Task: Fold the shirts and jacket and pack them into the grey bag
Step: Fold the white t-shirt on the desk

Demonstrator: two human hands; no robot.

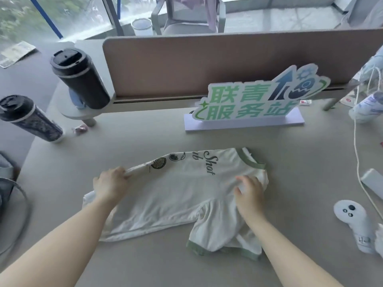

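Shirt (176, 191) lies flat on desk (290, 162), half-folded lengthwise. Left hand (109, 184) pinches the folded edge, prob. to keep the crease; right hand (247, 193), fingers loosely spread, presses near collar to anchor it. Bag not seen.

I count 1 white shirt (176, 195) on the table (145, 131), under my 2 hands: left hand (110, 184), right hand (249, 193). There are 2 dark tumblers (79, 78) (31, 119) toward the left edge, 1 green sign (255, 100) at the back edge, and 1 white controller (356, 224) by the right edge.
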